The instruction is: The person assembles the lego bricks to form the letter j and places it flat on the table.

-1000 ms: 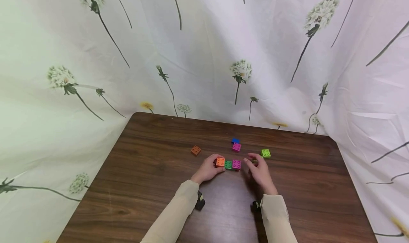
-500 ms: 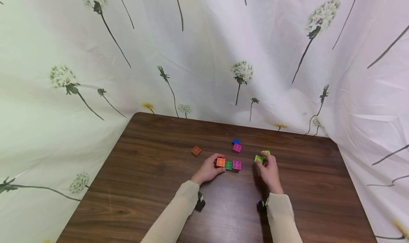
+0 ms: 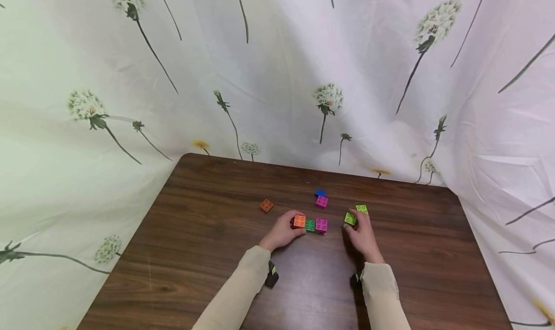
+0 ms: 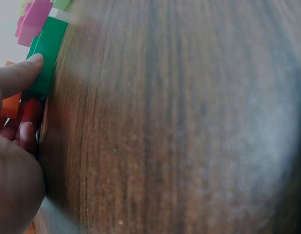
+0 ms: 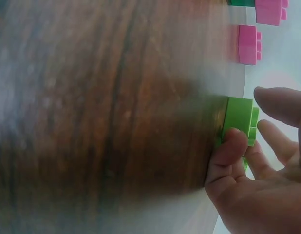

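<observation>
My left hand [image 3: 282,230] grips the left end of a joined row of building bricks: orange [image 3: 299,221], green [image 3: 310,225] and pink [image 3: 321,225]. In the left wrist view the thumb presses the side of the green brick [image 4: 50,51], and part of a red brick [image 4: 31,112] shows among the fingers. My right hand [image 3: 363,233] holds a lime-green brick [image 3: 350,218] at table level, some way right of that row. In the right wrist view the lime-green brick [image 5: 238,114] sits between the digits; one upper digit stands apart from it.
Another lime-green brick [image 3: 362,208] lies just beyond the right hand. Behind the joined row are a second pink brick [image 3: 322,202] and a blue one [image 3: 320,192]. A brown-orange brick [image 3: 266,205] lies left on the wooden table [image 3: 208,214]. A flower-print cloth [image 3: 277,79] hangs behind.
My right hand has shifted rightward from beside the pink brick to the nearer lime-green brick, which has since turned and slid slightly toward me. The left hand has kept its place.
</observation>
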A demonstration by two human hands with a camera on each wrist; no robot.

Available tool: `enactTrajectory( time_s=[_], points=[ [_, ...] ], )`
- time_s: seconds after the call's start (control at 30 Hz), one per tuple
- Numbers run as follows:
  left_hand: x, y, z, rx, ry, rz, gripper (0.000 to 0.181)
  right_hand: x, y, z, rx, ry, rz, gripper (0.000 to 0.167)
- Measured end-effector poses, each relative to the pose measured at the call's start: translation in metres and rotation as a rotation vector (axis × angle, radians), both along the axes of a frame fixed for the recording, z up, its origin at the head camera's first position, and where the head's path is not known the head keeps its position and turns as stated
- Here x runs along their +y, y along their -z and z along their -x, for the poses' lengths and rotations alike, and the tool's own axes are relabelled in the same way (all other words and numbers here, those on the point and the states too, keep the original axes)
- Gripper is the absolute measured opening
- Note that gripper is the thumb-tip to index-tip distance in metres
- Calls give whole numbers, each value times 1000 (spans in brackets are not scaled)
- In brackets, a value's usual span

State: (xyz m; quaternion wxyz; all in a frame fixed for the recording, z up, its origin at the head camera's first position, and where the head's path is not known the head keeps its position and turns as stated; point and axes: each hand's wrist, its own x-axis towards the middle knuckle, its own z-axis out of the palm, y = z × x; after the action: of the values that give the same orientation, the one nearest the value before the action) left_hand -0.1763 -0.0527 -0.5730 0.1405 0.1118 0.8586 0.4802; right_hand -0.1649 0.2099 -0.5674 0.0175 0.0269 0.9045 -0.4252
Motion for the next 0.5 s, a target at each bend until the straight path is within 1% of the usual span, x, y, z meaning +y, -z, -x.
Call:
enactTrajectory(
  time_s=[0.23,0.5],
  points=[
    [0,1,-1,-2,3,9,39,-1,1,-3,-9,-17,-22,50],
    [1,2,1,0,-2,15,38,-3,-1,-5,9,-34,-75,50]
  ],
)
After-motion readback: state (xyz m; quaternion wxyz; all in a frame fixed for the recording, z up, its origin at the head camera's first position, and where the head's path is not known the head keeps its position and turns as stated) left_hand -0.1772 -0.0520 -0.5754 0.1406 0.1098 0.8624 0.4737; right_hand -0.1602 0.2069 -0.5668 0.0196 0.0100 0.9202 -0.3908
